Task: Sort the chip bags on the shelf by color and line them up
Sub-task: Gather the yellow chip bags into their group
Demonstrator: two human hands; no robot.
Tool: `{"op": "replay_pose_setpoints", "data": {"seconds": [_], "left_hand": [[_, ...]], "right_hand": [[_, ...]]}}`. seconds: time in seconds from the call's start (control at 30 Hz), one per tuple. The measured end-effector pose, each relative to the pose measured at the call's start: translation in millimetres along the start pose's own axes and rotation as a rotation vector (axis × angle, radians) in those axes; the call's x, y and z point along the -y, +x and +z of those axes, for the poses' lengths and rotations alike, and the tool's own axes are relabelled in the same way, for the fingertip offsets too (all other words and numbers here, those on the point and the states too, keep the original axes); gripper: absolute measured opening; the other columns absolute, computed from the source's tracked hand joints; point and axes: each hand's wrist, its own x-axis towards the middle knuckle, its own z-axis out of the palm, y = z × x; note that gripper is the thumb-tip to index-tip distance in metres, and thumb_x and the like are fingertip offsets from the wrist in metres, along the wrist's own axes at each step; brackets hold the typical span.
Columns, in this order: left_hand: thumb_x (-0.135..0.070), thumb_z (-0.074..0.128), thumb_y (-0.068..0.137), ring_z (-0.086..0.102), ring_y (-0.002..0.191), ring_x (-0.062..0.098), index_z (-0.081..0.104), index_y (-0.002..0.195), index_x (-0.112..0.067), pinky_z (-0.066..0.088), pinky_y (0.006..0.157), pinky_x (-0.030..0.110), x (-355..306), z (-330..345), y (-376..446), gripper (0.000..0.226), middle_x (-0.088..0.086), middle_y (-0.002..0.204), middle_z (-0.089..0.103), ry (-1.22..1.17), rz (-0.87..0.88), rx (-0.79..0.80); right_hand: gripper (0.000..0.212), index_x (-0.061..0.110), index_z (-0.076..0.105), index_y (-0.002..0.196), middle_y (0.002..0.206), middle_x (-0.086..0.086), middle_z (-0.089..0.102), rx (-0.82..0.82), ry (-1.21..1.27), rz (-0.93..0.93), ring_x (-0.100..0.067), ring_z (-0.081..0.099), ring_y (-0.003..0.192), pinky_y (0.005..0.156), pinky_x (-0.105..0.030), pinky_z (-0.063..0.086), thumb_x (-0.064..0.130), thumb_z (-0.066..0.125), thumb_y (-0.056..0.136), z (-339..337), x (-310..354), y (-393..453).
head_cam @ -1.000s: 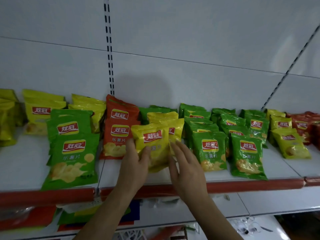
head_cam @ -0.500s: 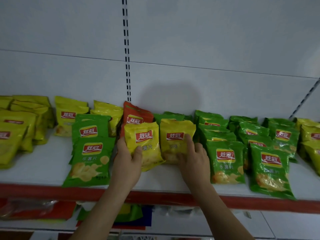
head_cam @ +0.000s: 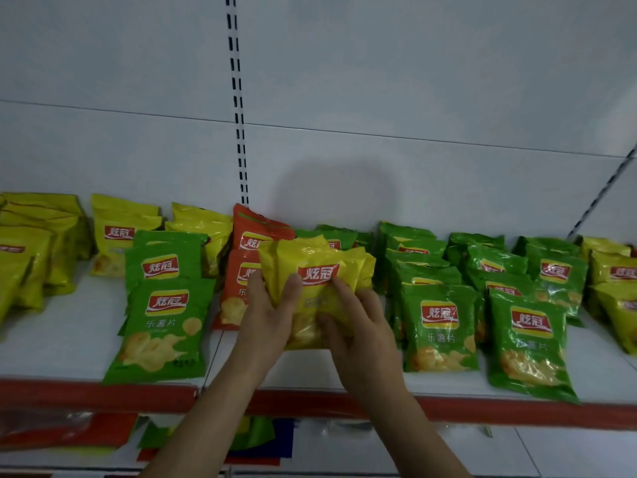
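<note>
A stack of yellow chip bags (head_cam: 320, 270) is held between both hands above the middle of the white shelf (head_cam: 69, 346). My left hand (head_cam: 267, 317) grips its left side with the thumb on the front. My right hand (head_cam: 358, 326) grips its right side, fingers curled over the front. Behind and left of the stack stand two orange bags (head_cam: 241, 270). Two green bags (head_cam: 165, 305) lie further left, and yellow bags (head_cam: 120, 232) stand at the far left. Several green bags (head_cam: 441, 329) fill the right part of the shelf.
The shelf's red front edge (head_cam: 310, 405) runs across below my wrists. More yellow bags (head_cam: 613, 270) sit at the far right. A lower shelf holds loose packets (head_cam: 251, 436). A slotted upright (head_cam: 238, 98) runs up the white back panel.
The two yellow bags, held apart side by side half a second ago, are now brought together into one stack between my hands. The camera has shifted slightly.
</note>
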Motion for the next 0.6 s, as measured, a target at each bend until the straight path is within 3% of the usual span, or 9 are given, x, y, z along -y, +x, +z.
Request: {"op": "replay_pose_setpoints", "data": {"seconds": [0.07,0.23,0.3,0.4,0.47,0.6], "left_hand": [[-0.062,0.077,0.072,0.069,0.105,-0.001,0.044,0.139,-0.035,0.053,0.074,0.013,4.9,0.9,2.5,0.08,-0.019,0.12,0.068,0.011,0.0,0.004],[-0.042,0.087,0.077,0.068,0.098,-0.009,0.049,0.133,-0.036,0.051,0.073,0.011,7.0,0.2,9.9,0.068,-0.02,0.115,0.071,0.041,0.048,-0.128],[-0.05,0.086,0.075,0.068,0.105,-0.002,0.05,0.139,-0.034,0.054,0.081,0.022,6.0,-4.8,14.2,0.075,-0.018,0.12,0.071,0.014,0.029,-0.167],[-0.057,0.082,0.074,0.068,0.11,0.007,0.05,0.139,-0.033,0.055,0.089,0.036,5.8,-15.0,17.3,0.077,-0.015,0.121,0.072,-0.015,0.018,-0.232],[-0.059,0.079,0.074,0.066,0.107,0.003,0.05,0.138,-0.03,0.053,0.085,0.035,3.0,-20.0,16.0,0.077,-0.019,0.116,0.069,-0.001,0.029,-0.268],[-0.055,0.08,0.078,0.06,0.102,-0.006,0.048,0.14,-0.022,0.048,0.075,0.023,1.2,-25.2,11.3,0.077,-0.017,0.117,0.066,0.05,0.04,-0.333]], "right_hand": [[0.058,0.029,0.048,0.157,0.131,0.004,0.053,0.024,0.001,-0.06,-0.015,0.06,0.106,0.074,-0.039,0.059,0.04,0.062,0.102,1.3,-2.3,-0.9],[0.057,0.036,0.046,0.156,0.148,0.01,0.048,0.066,0.06,-0.005,-0.012,0.061,0.12,0.087,-0.04,0.06,0.058,0.05,0.104,-4.7,-14.0,10.7],[0.053,0.034,0.049,0.154,0.148,0.011,0.05,0.017,0.092,0.078,-0.01,0.063,0.116,0.086,-0.043,0.06,0.058,0.043,0.107,-6.7,-21.2,17.7],[0.045,0.026,0.052,0.149,0.143,0.004,0.054,-0.047,-0.029,0.186,-0.021,0.064,0.113,0.083,-0.044,0.058,0.043,0.043,0.109,-6.0,-39.6,28.6],[0.047,0.021,0.046,0.153,0.146,-0.005,0.052,0.002,-0.18,0.23,-0.033,0.061,0.117,0.086,-0.045,0.055,0.034,0.047,0.108,3.1,-50.8,33.3],[0.07,0.022,0.017,0.164,0.15,-0.02,0.045,0.167,-0.381,0.312,-0.046,0.054,0.123,0.091,-0.053,0.052,0.046,0.046,0.105,33.3,-54.9,32.5]]}}
